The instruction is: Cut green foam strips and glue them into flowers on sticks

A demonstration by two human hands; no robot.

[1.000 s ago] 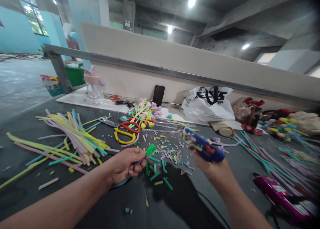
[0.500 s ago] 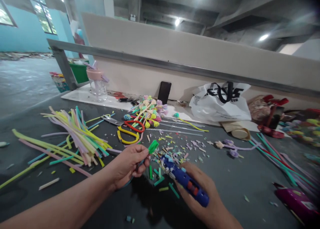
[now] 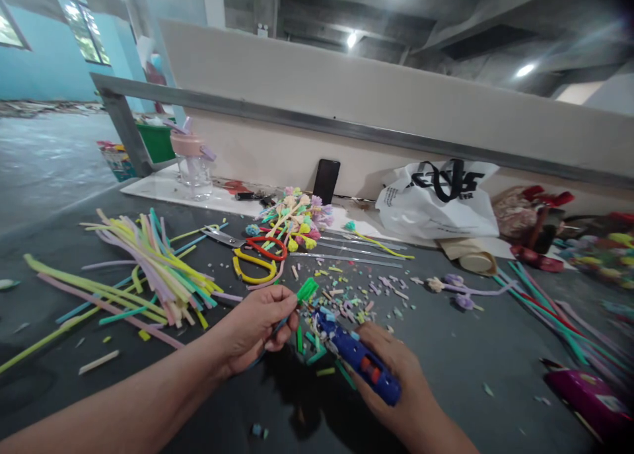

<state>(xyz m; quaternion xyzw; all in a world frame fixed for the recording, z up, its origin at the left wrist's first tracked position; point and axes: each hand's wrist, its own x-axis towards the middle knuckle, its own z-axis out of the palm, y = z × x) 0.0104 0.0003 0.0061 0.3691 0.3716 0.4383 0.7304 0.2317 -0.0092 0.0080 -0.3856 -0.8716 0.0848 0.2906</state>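
Note:
My left hand [image 3: 265, 325] is closed in a pinch on a small tuft of bright green pipe cleaner [image 3: 307, 291], near the middle of the table. My right hand [image 3: 391, 368] is wrapped round a blue hot glue gun [image 3: 360, 358] with red parts in its body. Hardened bits cling around its nozzle, which points up and left and sits just below and right of the tuft, apart from it. Short green pipe cleaner pieces [image 3: 317, 355] lie on the dark tabletop between the hands. Thin, dark and curved, a strand hangs below my left hand; its kind is unclear.
Left of my hands lies a heap of coloured pipe cleaners [image 3: 163, 269]. Scissors [image 3: 252, 259], finished pipe cleaner flowers [image 3: 294, 219] and clear glue sticks [image 3: 347, 258] lie behind. Cut scraps are scattered mid-table. A phone [image 3: 326, 182], cup [image 3: 193, 166] and white bag [image 3: 438, 203] line the back.
The glue gun in my right hand has shifted a little left, bringing its nozzle nearer the green tuft. The tuft has moved slightly to the right; my left hand keeps hold of it.

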